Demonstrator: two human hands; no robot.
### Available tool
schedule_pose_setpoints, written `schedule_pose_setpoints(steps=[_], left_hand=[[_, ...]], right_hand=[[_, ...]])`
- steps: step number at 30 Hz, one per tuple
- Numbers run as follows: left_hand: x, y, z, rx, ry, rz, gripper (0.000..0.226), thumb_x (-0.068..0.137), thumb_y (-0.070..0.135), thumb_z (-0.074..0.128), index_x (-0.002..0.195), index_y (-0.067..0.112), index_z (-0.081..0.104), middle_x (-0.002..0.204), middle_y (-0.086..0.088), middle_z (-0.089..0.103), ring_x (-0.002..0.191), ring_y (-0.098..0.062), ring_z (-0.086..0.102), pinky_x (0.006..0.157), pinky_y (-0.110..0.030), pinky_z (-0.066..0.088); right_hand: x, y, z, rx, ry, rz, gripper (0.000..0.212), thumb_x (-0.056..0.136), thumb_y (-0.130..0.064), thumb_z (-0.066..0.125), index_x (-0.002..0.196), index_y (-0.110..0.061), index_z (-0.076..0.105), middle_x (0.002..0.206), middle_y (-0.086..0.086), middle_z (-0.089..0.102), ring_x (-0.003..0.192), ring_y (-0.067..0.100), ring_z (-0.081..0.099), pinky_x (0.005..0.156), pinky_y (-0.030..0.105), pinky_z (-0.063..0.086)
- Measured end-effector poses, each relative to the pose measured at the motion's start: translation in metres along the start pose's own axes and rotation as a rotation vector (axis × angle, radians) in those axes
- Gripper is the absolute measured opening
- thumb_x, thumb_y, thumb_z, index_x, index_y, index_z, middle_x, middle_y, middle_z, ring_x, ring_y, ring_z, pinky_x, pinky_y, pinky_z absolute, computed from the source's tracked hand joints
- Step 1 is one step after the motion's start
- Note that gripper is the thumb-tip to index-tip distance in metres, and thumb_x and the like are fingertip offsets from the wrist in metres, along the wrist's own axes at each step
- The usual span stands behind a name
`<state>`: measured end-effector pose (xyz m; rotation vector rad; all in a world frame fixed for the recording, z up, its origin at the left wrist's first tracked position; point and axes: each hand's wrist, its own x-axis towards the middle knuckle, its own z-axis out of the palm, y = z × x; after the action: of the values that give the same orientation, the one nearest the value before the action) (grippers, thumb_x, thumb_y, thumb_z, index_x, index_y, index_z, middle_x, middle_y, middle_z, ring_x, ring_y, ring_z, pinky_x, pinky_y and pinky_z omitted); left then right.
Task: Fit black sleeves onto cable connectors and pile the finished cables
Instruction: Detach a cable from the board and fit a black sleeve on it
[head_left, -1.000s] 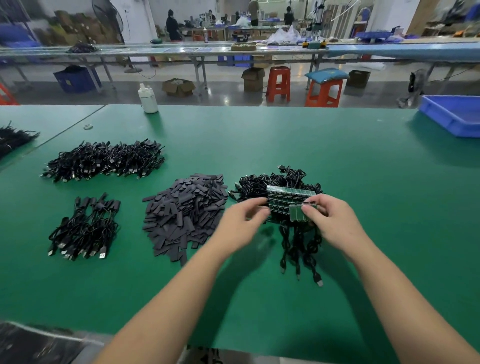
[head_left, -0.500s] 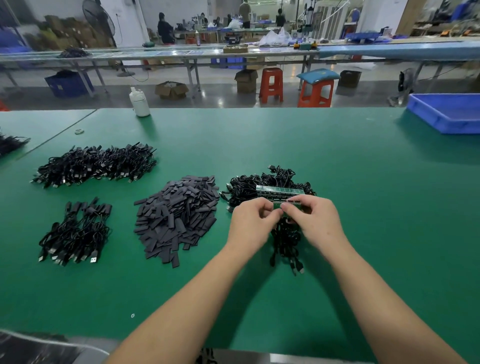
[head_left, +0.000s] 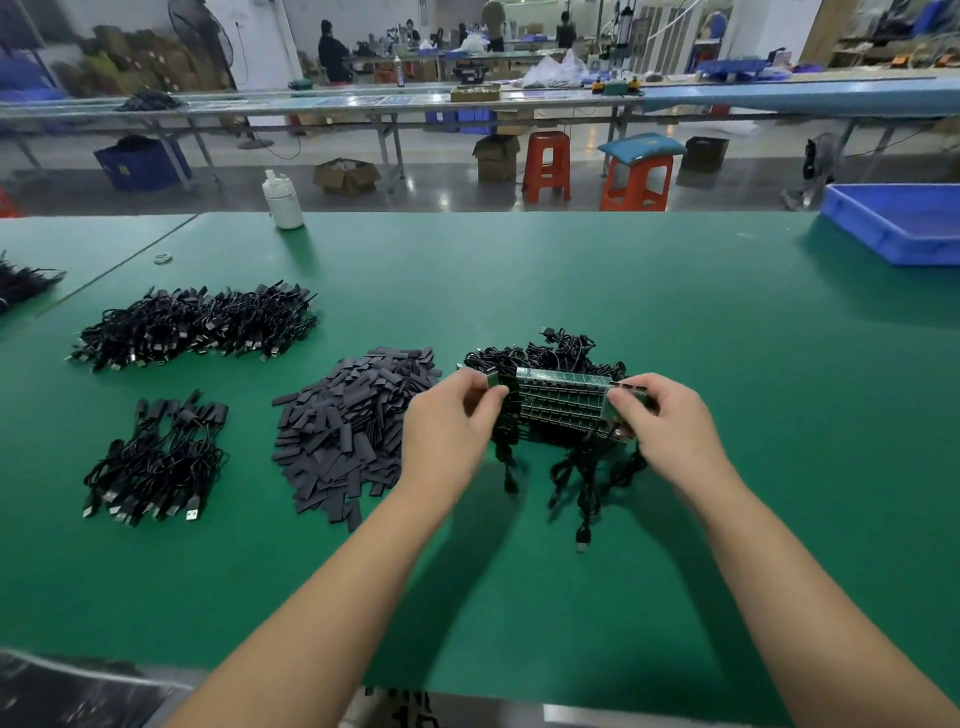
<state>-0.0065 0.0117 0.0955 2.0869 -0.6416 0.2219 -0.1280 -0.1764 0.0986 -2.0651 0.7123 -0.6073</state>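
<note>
Both hands grip green boards

My left hand and right hand, forearms extended forward and converging, fingers curled, each pinching an end of one bundle.

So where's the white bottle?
In the head view, the white bottle stands at the far edge of the green table, left of centre, beyond the big cable pile.
</note>
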Motion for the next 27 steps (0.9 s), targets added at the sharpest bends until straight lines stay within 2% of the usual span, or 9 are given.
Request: schedule_pose_setpoints(steps=[4, 8, 12, 16, 18, 20, 21, 24, 27], left_hand=[[0.001, -0.012, -0.010, 0.009, 0.004, 0.021, 0.022, 0.088, 0.038, 0.069, 0.073, 0.031, 0.055, 0.060, 0.017, 0.058, 0.062, 0.004, 0.054, 0.059, -0.007, 0.037], [-0.005, -0.013, -0.006, -0.054, -0.149, 0.003, 0.014, 0.087, 0.034, 0.070, 0.078, 0.028, 0.061, 0.065, 0.009, 0.066, 0.063, -0.005, 0.058, 0.066, -0.020, 0.047], [-0.017, -0.005, 0.000, -0.187, -0.404, -0.065, 0.014, 0.089, 0.028, 0.070, 0.078, 0.020, 0.066, 0.070, 0.006, 0.071, 0.064, -0.008, 0.069, 0.069, -0.037, 0.057], [-0.024, -0.005, 0.003, -0.148, -0.526, 0.015, 0.015, 0.088, 0.032, 0.071, 0.078, 0.021, 0.069, 0.074, 0.004, 0.068, 0.063, -0.002, 0.054, 0.068, -0.026, 0.047], [-0.025, -0.006, 0.005, -0.141, -0.515, 0.011, 0.017, 0.088, 0.033, 0.071, 0.077, 0.019, 0.069, 0.075, -0.003, 0.068, 0.062, -0.006, 0.049, 0.064, -0.025, 0.045], [-0.023, -0.007, 0.007, -0.191, -0.478, -0.037, 0.015, 0.087, 0.028, 0.072, 0.079, 0.016, 0.070, 0.074, -0.008, 0.069, 0.060, -0.008, 0.051, 0.060, -0.024, 0.043], [-0.022, -0.008, 0.008, -0.252, -0.458, -0.088, 0.012, 0.087, 0.024, 0.073, 0.081, 0.014, 0.070, 0.072, -0.008, 0.069, 0.060, -0.009, 0.054, 0.058, -0.023, 0.043], [-0.019, -0.012, 0.009, -0.474, -0.402, -0.260, 0.008, 0.086, 0.015, 0.074, 0.085, 0.008, 0.070, 0.067, -0.003, 0.069, 0.060, -0.012, 0.062, 0.052, -0.020, 0.042], [-0.022, -0.024, 0.009, -0.540, -0.367, -0.343, 0.007, 0.086, 0.014, 0.072, 0.080, 0.013, 0.071, 0.071, -0.006, 0.070, 0.061, -0.015, 0.061, 0.052, -0.023, 0.039]], right_hand=[[0.018, 0.011, -0.009, -0.049, -0.007, 0.031, 0.016, 0.097, -0.035, 0.060, 0.103, -0.023, 0.067, 0.079, 0.004, 0.069, 0.061, 0.022, 0.060, 0.055, 0.028, 0.043], [0.033, 0.023, 0.003, -0.084, -0.080, 0.054, 0.017, 0.097, -0.025, 0.062, 0.113, -0.022, 0.065, 0.083, -0.001, 0.062, 0.064, 0.015, 0.054, 0.057, 0.026, 0.043], [0.034, 0.031, 0.015, -0.223, -0.077, -0.035, 0.045, 0.092, -0.014, 0.068, 0.135, -0.020, 0.055, 0.117, 0.000, 0.061, 0.110, 0.020, 0.057, 0.095, 0.034, 0.046], [0.027, 0.033, 0.025, -0.528, 0.002, -0.220, 0.060, 0.090, -0.013, 0.069, 0.146, -0.014, 0.046, 0.144, 0.010, 0.050, 0.137, 0.028, 0.041, 0.116, 0.043, 0.031], [0.018, 0.031, 0.030, -0.540, 0.180, -0.349, 0.048, 0.092, -0.011, 0.066, 0.138, -0.009, 0.055, 0.141, 0.013, 0.053, 0.135, 0.029, 0.043, 0.115, 0.045, 0.033], [0.006, 0.024, 0.037, -0.401, 0.280, -0.431, 0.026, 0.096, -0.014, 0.060, 0.121, -0.011, 0.067, 0.119, 0.005, 0.066, 0.112, 0.017, 0.056, 0.100, 0.041, 0.047], [-0.001, 0.017, 0.041, -0.271, 0.190, -0.400, 0.021, 0.099, -0.020, 0.055, 0.113, -0.015, 0.069, 0.108, -0.001, 0.070, 0.100, 0.010, 0.059, 0.091, 0.037, 0.051], [-0.022, 0.001, 0.060, 0.225, -0.394, 0.002, 0.035, 0.105, -0.039, 0.040, 0.101, -0.023, 0.071, 0.088, -0.007, 0.075, 0.083, 0.005, 0.069, 0.079, 0.026, 0.056], [-0.034, 0.008, 0.078, 0.412, -0.525, 0.073, 0.024, 0.103, -0.026, 0.053, 0.090, -0.018, 0.073, 0.069, -0.002, 0.067, 0.066, 0.011, 0.064, 0.067, 0.024, 0.054]])
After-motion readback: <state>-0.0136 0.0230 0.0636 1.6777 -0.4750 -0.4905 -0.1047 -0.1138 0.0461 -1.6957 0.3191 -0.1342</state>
